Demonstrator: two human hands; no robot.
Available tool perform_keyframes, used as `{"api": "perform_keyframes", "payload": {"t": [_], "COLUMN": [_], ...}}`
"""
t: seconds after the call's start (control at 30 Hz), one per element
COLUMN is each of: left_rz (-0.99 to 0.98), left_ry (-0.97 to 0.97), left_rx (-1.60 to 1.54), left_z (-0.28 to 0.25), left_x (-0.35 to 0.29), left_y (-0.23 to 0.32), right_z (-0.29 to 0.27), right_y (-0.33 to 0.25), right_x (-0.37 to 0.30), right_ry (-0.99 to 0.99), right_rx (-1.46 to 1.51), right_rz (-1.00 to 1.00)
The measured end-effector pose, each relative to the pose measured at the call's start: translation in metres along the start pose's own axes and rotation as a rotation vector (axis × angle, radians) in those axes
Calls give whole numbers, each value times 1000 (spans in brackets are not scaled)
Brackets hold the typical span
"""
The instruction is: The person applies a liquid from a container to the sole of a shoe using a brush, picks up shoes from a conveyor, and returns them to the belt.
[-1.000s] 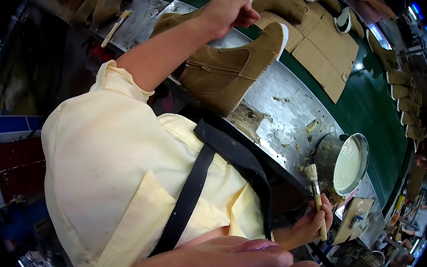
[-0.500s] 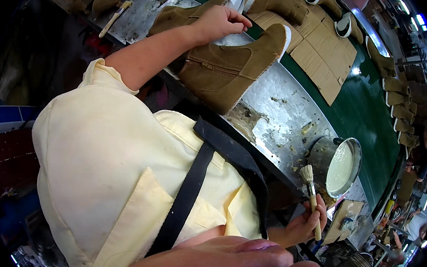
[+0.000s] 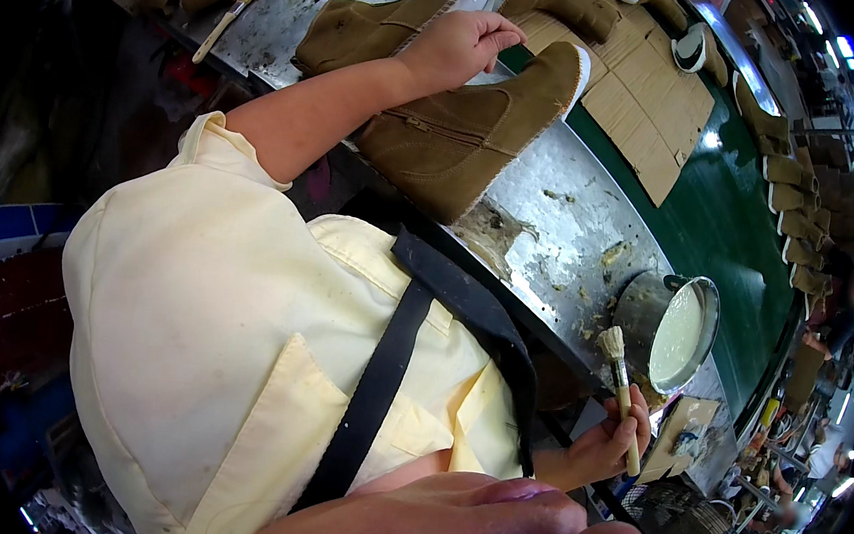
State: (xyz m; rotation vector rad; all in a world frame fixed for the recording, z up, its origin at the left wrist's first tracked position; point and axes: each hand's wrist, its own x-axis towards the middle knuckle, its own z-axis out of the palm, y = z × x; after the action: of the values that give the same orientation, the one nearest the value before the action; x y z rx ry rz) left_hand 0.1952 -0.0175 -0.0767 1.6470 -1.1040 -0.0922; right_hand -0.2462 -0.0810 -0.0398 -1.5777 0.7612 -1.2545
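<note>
My right hand [image 3: 614, 437] is closed round the wooden handle of a paintbrush [image 3: 622, 388], its pale bristles pointing up beside a metal pot [image 3: 643, 313] of creamy white liquid. Over the bench, my left arm reaches out between two brown suede boots. My left hand [image 3: 456, 50] has its fingers pressed together in a pinch; whether something small is between them I cannot make out. The nearer boot [image 3: 456, 149] lies on its side, zipper up, white sole edge pointing away. Behind the left wrist lies the other boot [image 3: 360, 36], partly covered by my hand.
A metal bench [image 3: 565, 233] with dried smears runs beside a green conveyor belt [image 3: 741, 232]. Cardboard [image 3: 650, 114] and more brown boots lie on the belt. A second brush [image 3: 227, 25] rests at the bench's left. People stand at the far right.
My left hand has shifted slightly right, across the gap between the two boots. My right hand and its brush stay nearly in place.
</note>
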Motion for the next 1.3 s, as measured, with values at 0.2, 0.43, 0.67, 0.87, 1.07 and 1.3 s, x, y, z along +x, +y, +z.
{"api": "perform_keyframes", "payload": {"t": [0.2,0.43,0.67,0.87,1.07,1.3], "left_rz": [-71,62,-146,-160,-72,-36], "left_ry": [-22,-104,-184,-134,-255,-367], "left_rx": [-228,-463,-601,-585,-755,-910], "left_z": [-2,-12,-21,-13,-22,-21], "left_x": [-1,-5,-14,-17,-17,-26], "left_y": [13,11,38,56,34,62], "right_z": [8,9,12,9,6,11], "right_y": [-3,-2,0,1,4,3], "right_x": [-2,-2,-4,-8,-8,-8], "right_ry": [60,28,27,26,13,15], "right_rx": [-6,-9,-7,-19,-15,-1], "right_rz": [30,29,16,1,0,5]}}
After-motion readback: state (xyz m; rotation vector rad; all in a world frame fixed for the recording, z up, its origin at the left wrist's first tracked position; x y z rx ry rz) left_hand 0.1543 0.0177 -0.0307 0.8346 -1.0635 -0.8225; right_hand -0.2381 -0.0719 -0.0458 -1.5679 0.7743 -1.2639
